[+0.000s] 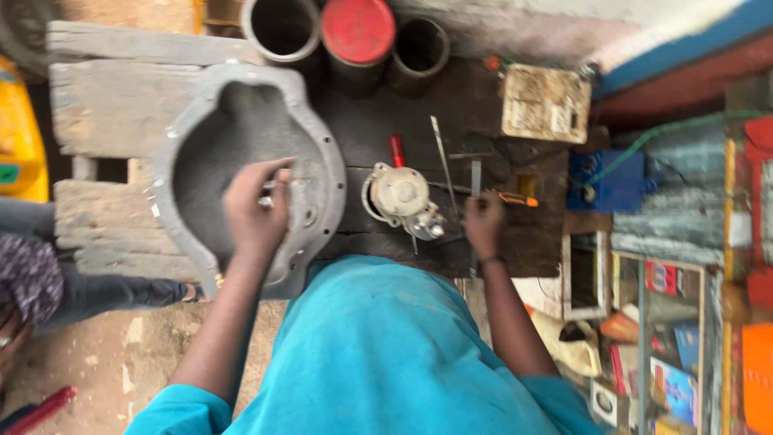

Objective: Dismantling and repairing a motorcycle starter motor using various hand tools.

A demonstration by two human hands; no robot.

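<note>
Left hand (pixel 256 211): fingers curled, resting inside the large grey metal housing (pixel 318 153); whether the grip pinches something small there I cannot tell, the picture is blurred.
Right hand (pixel 484 222): grip closed around an orange-handled tool (pixel 515 199) near the bench's front edge.
Grey metal housing: lies open side up on the left part of the bench (pixel 378 121), overhanging its front edge.
Small round metal part (pixel 401 196): sits between the two hands, mid-bench.
Back edge: red-lidded can (pixel 358 32) between two open cans.
</note>
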